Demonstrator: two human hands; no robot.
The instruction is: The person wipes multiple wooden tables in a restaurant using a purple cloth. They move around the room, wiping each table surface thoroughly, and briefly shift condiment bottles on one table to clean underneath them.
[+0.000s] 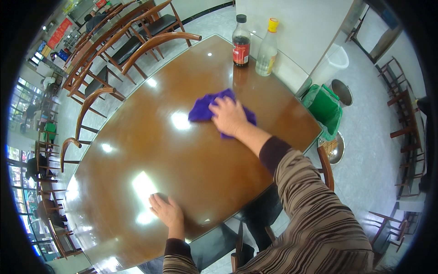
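A purple cloth (202,109) lies bunched on the glossy brown tabletop (150,137), and my right hand (228,116) presses down on it with bent fingers. Parts of the cloth stick out on both sides of the hand. My left hand (167,209) rests near the table's near edge, palm down, holding nothing, its fingers slightly apart over a bright reflection. Beyond the cloth, at the far corner against the wall, stand a dark sauce bottle with a red label (241,51) and a clear bottle with a yellow cap (267,56), both upright.
Wooden chairs (160,37) line the table's far left side. Right of the table are a green bin with a plastic liner (321,106), a metal bucket (342,92) and a metal bowl (338,150) on the floor. A chair back (325,167) stands by the right edge.
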